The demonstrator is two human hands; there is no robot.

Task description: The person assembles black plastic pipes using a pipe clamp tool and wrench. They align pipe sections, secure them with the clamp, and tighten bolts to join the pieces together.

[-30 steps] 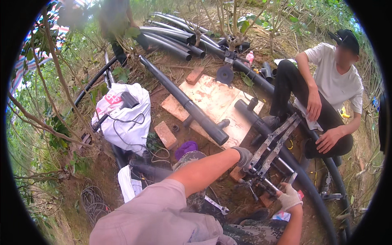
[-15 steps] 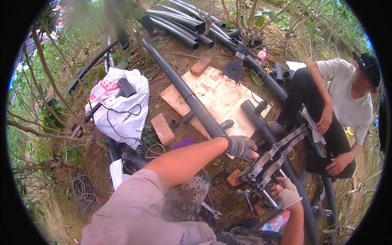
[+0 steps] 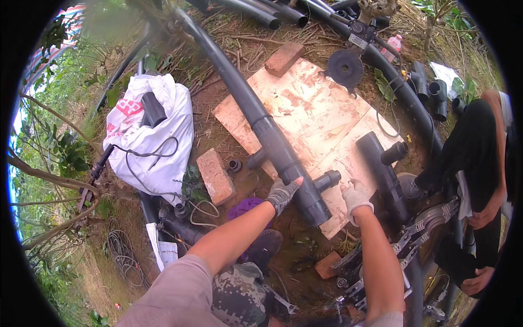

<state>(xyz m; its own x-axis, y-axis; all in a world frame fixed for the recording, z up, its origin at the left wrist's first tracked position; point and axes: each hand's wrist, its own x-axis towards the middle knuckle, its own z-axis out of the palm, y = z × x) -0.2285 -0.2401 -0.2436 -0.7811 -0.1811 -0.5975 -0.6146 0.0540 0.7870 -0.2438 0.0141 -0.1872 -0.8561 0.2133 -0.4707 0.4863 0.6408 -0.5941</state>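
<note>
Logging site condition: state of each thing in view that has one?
Board, dirt-smeared
Black pipe, lying across board
Left hand, thumb on pipe, grip unclear
Right hand, open beside pipe's side stub
White sack, crumpled
Purple cloth, bunched
Wire coil, loosely looped
Metal clamp frame, partly hidden

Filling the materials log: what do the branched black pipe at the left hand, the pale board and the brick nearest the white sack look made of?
Branched black pipe: probably plastic, semi-gloss; smooth, uniformly black, soft highlights.
Pale board: possibly plywood, slight sheen; flat, thin, soil-smeared, glare hides any grain, so unsure.
Brick: likely fired clay, matte; reddish, rough-faced block.
</note>
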